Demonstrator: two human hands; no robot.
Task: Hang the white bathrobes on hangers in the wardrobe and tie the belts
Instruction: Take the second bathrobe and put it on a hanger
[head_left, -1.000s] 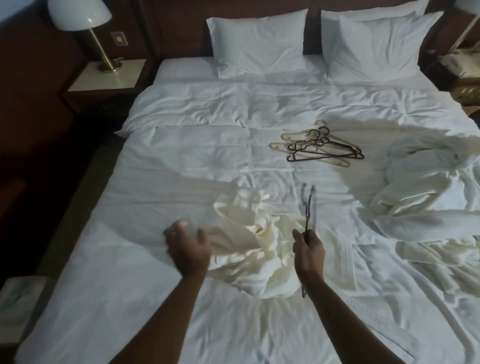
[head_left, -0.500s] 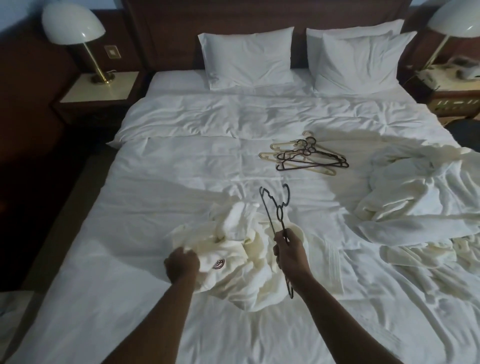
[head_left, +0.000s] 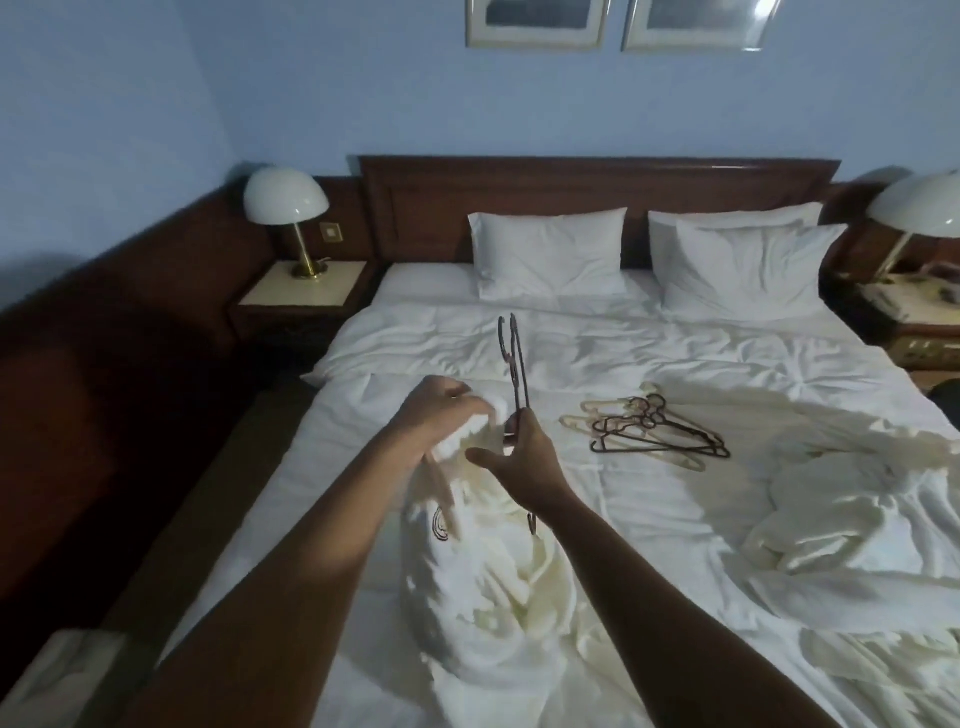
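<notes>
One wide camera on my head looks forward and slightly down along the bed (head_left: 649, 358) toward the headboard (head_left: 597, 192); my forearms reach in from the lower frame, close up.

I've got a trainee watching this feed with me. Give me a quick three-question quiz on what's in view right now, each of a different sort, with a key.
1. True or false: the right hand holds a dark hanger edge-on to the camera.
2. Multiple choice: what does the left hand grip?
A. a pillow
B. the bathrobe with a round logo
C. a lamp
3. Fill in: the spare hangers lie in a pile on the ____, between the held hanger and a second bathrobe.

Key: 1 true; 2 B; 3 bed.
</notes>
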